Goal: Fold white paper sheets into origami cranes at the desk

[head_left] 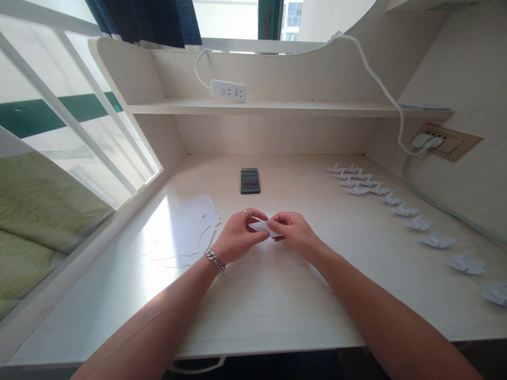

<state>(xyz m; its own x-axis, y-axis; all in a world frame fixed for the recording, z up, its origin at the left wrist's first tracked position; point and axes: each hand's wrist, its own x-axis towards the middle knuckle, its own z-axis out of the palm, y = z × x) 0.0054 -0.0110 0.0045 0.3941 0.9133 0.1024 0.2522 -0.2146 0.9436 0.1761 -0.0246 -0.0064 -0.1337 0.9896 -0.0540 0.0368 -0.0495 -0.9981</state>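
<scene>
Both hands meet over the middle of the pale wooden desk (277, 295). My left hand (237, 236), with a ring and a chain bracelet, pinches one end of a small folded white paper (261, 226). My right hand (291, 229) grips the other end, fingers curled round it. The paper is held just above the desk surface. A loose pile of white paper sheets (184, 232) lies to the left of my left hand.
A row of several folded white paper cranes (396, 203) runs along the right side of the desk. A dark phone (250, 181) lies behind the hands. On the shelf sits a white power strip (228, 90), its cable running to a wall socket (439, 141).
</scene>
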